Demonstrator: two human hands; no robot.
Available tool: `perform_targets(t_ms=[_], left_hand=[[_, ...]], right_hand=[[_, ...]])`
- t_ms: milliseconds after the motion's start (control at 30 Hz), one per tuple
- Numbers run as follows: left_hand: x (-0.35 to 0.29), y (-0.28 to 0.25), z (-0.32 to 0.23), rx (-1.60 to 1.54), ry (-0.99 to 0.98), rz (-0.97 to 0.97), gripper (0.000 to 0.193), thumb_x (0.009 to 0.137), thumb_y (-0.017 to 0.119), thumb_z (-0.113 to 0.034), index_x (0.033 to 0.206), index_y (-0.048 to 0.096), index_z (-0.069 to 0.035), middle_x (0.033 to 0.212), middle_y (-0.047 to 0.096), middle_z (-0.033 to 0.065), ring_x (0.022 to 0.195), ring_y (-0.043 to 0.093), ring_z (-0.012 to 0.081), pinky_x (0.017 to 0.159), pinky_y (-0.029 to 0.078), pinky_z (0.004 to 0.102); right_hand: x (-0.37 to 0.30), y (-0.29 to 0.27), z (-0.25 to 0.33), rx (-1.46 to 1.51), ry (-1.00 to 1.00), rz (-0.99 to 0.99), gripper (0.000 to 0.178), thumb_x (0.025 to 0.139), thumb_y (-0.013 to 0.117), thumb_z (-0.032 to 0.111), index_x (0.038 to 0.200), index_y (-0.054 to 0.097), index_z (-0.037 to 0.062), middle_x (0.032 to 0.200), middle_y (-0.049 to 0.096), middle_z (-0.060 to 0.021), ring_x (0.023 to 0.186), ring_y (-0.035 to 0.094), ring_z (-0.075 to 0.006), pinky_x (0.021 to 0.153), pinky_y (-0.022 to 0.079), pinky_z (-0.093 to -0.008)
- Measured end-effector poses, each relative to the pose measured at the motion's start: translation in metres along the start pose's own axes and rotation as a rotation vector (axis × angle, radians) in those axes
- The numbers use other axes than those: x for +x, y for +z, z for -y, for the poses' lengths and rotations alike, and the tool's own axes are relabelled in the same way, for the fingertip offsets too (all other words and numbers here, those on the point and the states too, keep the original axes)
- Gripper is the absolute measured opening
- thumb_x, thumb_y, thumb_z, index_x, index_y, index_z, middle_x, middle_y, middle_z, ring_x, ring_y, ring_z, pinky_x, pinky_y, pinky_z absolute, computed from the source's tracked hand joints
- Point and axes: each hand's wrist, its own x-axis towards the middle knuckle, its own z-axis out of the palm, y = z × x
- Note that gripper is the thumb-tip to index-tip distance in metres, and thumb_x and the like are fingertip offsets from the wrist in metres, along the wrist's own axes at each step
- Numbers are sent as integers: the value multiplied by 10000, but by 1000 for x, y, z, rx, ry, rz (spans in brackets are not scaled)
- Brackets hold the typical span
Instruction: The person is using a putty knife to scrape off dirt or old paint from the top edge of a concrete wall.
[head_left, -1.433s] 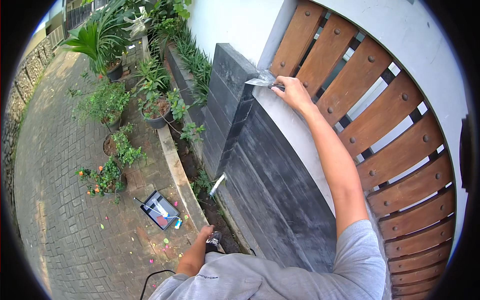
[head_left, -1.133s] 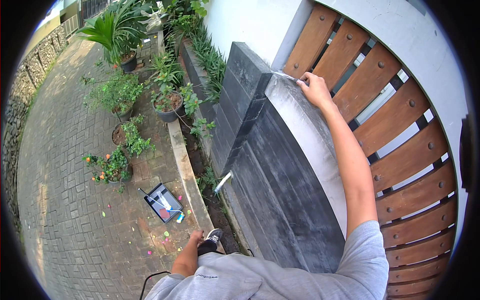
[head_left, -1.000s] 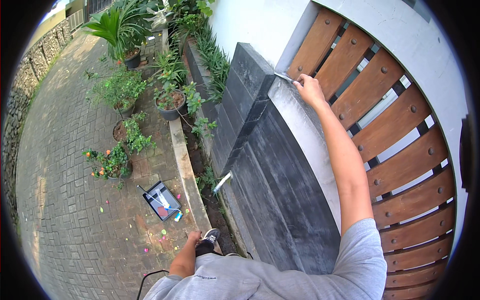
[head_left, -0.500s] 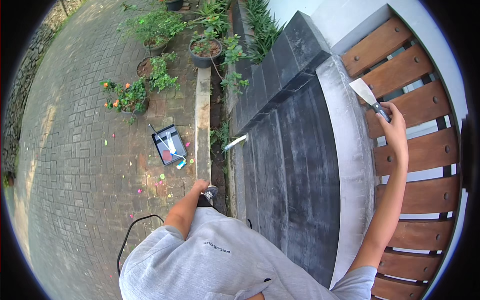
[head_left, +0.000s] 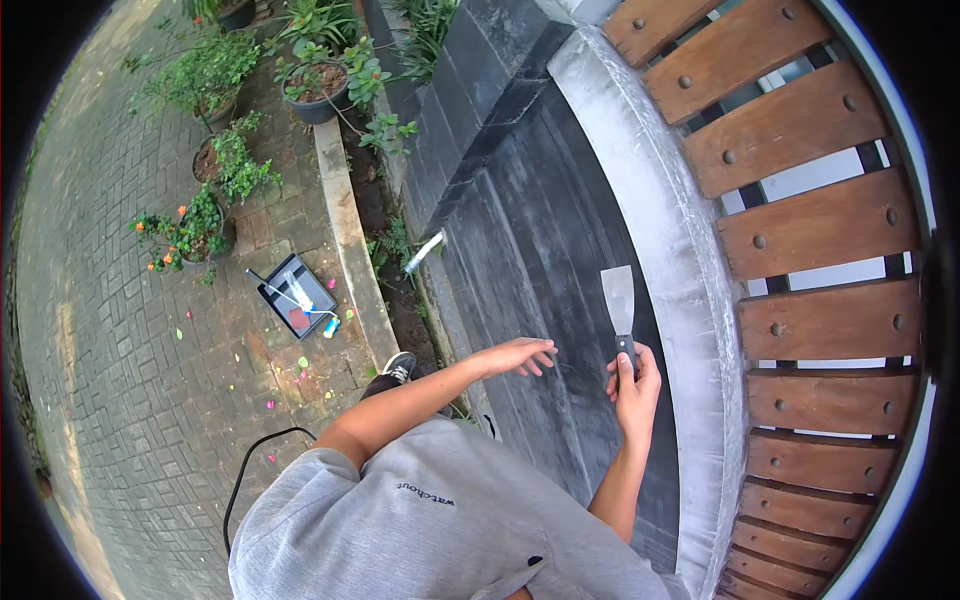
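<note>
My right hand (head_left: 633, 385) grips a putty knife (head_left: 619, 295) by its dark handle, with the wide metal blade pointing up and away from me. Behind the blade lies the dark tiled wall (head_left: 530, 230), and the blade appears apart from it. To the left, my left hand (head_left: 520, 356) reaches out in front of that wall with its fingers stretched and nothing in them. A pale wall ledge (head_left: 690, 300) runs to the right of the putty knife.
Wooden slats (head_left: 820, 235) of a fence rise at the right. On the brick paving to the left, a black paint tray (head_left: 270, 295) holds a roller and a reddish piece. A short white pipe (head_left: 425, 253) sticks out of the wall. Potted plants (head_left: 318, 85) stand farther off.
My right hand has brought the putty knife away from the wooden slats, toward me and left. My left hand has risen from beside my leg to the front of the dark wall.
</note>
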Motion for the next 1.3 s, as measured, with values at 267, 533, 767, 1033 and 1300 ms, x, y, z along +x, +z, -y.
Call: perform_targets(t_ms=[267, 533, 767, 1033, 1300], left_hand=[[19, -131, 107, 177, -340, -406, 598, 878, 510, -470, 1300, 491, -47, 1227, 588, 113, 971, 609, 248, 813, 463, 378], [-48, -205, 157, -175, -481, -779, 492, 866, 473, -404, 1244, 506, -90, 1115, 647, 107, 879, 627, 231, 743, 453, 370], [-49, -195, 132, -243, -415, -646, 533, 917, 395, -404, 1339, 438, -82, 1202, 622, 92, 971, 625, 239, 809, 457, 373], [-67, -230, 165, -322, -496, -726, 467, 919, 386, -373, 1296, 451, -106, 1140, 647, 81, 922, 621, 214, 774, 454, 353], [-54, -217, 168, -281, -507, -694, 469, 912, 406, -361, 1306, 446, -111, 1125, 653, 74, 910, 628, 209, 752, 464, 338]], right_hand=[[-10, -30, 40, -666, -467, -411, 325, 912, 533, 65, 1198, 534, -89, 922, 636, -270, 752, 632, -343, 718, 481, -393], [48, 22, 68, -500, -331, -428, 305, 900, 538, 77, 1142, 551, -109, 959, 616, -317, 892, 609, -453, 792, 473, -461], [40, 25, 68, -466, -413, -514, 288, 891, 561, 87, 1134, 580, -69, 823, 636, -245, 754, 637, -378, 728, 477, -407], [-19, -10, 41, -522, -193, -499, 308, 866, 584, 71, 1145, 585, -60, 879, 645, -249, 794, 634, -389, 716, 488, -386], [-14, -22, 39, -588, -165, -452, 302, 869, 594, 86, 1135, 590, -59, 911, 637, -267, 817, 629, -407, 728, 485, -413]])
